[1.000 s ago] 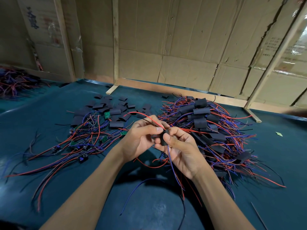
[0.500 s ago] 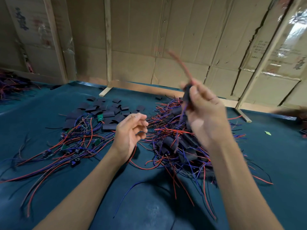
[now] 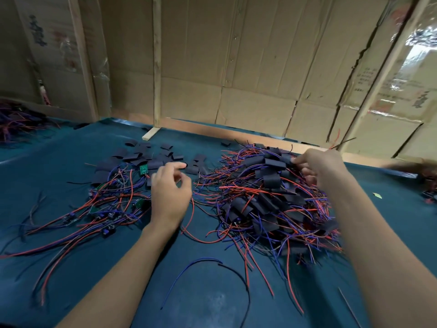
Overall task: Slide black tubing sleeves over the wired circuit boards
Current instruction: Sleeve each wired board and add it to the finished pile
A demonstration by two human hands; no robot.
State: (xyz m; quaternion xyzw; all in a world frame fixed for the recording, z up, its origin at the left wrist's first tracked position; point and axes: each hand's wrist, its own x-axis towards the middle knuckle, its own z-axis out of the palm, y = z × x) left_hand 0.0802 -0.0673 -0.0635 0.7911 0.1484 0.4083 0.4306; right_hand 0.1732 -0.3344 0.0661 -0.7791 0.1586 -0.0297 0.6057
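Half a second ago, held up high in the right hand (image 3: 324,169): one wired board with its black sleeve on. Now down at the far edge of the big pile of done boards (image 3: 272,197) on the right side of the surface (image 3: 212,299). Fingers (image 3: 298,160) curled there and touching a black sleeve on top of the heap. Cannot tell whether gripping it or just letting go. Looks like one more finished piece dropped with the rest.

Left hand (image 3: 169,192) empty before, empty now. Moved away to the left, toward the loose black sleeves (image 3: 142,155) and the bare green boards (image 3: 143,169) with red and blue wires (image 3: 71,223). Fingers loosely bent, one stretched out near a sleeve, holding nothing.

So, one piece done and put away, probably. Next one not picked yet. Plenty of bare boards and empty sleeves left on the left side, so lots more to do.
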